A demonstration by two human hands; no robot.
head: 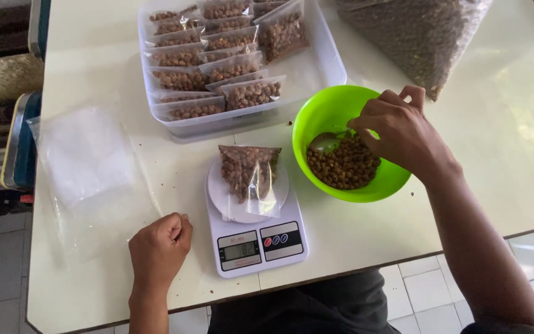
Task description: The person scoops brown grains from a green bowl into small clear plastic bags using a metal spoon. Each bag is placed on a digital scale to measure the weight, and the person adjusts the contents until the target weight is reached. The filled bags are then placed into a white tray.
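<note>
Fingers of my right hand (397,133) bunched together, dipped into round bright-green plastic bowl (316,114), pinching at small brown round nuts (343,166) heaped inside; can't tell whether any are gripped. My left hand (159,246) curled in a loose fist, resting on cream tabletop (514,148) just left of white digital kitchen scale (254,232). Clear plastic bag part-filled with nuts (247,172) lies on its round plate. Clear tray of filled bags (230,62) behind.

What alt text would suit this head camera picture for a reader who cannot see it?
A person's right hand reaches into a green bowl of brown nuts beside a small bag of nuts lying on a kitchen scale. The left hand rests as a fist on the table.
</note>
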